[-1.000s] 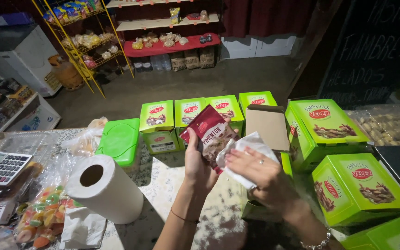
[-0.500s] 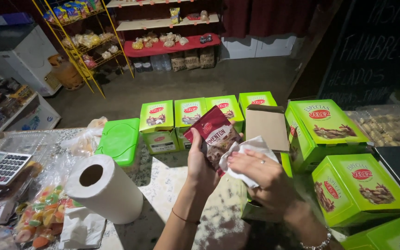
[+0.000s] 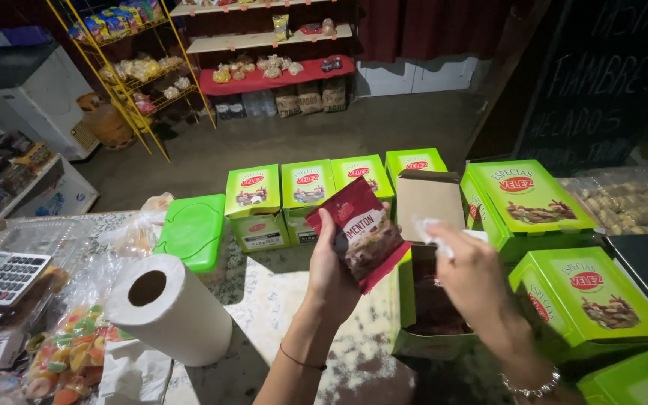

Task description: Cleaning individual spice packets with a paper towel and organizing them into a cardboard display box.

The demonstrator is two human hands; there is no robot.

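My left hand [image 3: 337,274] grips red packet [image 3: 361,238]; right hand [image 3: 468,277] pinches white cloth [image 3: 430,232], blurred. Wiping step, I judge; open box [image 3: 423,315] waits below on desk [image 3: 279,300].

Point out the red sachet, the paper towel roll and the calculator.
red sachet [image 3: 361,236], head view, middle of its printed front.
paper towel roll [image 3: 189,319], head view, white outer side.
calculator [image 3: 0,276], head view, keypad.
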